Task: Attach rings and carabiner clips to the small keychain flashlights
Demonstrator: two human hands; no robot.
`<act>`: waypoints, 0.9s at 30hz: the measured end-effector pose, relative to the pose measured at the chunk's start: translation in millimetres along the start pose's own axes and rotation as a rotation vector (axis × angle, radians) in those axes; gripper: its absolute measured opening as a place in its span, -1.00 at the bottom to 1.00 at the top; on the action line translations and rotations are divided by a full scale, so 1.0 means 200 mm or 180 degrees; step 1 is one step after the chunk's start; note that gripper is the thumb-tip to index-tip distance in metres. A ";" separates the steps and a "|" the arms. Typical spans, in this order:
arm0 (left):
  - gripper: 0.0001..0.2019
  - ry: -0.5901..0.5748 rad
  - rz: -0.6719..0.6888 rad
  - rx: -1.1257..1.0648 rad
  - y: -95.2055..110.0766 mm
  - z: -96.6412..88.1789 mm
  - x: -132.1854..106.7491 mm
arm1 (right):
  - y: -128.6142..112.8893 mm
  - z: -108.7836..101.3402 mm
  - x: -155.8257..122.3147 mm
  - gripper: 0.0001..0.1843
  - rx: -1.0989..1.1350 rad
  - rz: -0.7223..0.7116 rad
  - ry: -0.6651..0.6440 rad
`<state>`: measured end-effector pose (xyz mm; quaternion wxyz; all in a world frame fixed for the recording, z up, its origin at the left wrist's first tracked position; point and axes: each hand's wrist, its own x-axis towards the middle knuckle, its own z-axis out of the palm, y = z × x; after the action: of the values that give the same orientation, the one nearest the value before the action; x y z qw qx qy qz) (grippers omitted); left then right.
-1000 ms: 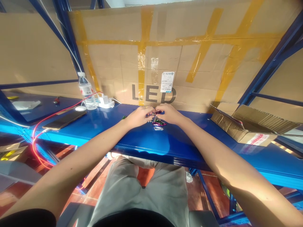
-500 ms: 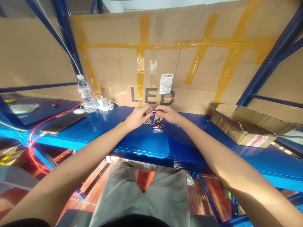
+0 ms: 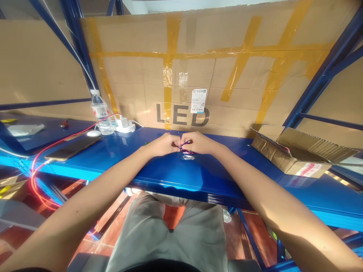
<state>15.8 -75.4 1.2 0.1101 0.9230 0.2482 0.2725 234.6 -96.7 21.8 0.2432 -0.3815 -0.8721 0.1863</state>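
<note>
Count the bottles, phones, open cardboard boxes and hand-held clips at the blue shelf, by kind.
Water bottle: 1
Phone: 1
Open cardboard box: 1
Clip pinched between left hand and right hand: 1
Total: 4

Left hand (image 3: pixel 163 144) and right hand (image 3: pixel 199 142) meet, fingers curled and pinched closed.

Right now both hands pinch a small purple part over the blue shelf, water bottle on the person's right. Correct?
No: head view shows the water bottle on the person's left. The left hand and right hand pinch the small purple part over the blue shelf.
</note>
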 end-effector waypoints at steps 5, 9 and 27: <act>-0.90 -0.0405 -0.0056 -0.0071 -0.01 -0.02 -0.02 | -0.05 0.03 0.00 -0.86 -0.0152 0.0070 -0.0220; -0.86 -0.0339 -0.0037 -0.0056 -0.03 -0.02 -0.02 | -0.04 0.02 0.00 -0.88 -0.0132 0.0094 -0.0144; -0.85 -0.0342 -0.0228 0.0090 -0.03 0.05 0.02 | 0.02 -0.09 -0.01 -0.90 -0.0004 0.0142 0.0237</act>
<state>21.4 -70.1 -6.9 0.1199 0.9283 0.2786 0.2150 247.9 -93.4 34.5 0.2711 -0.4078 -0.8538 0.1768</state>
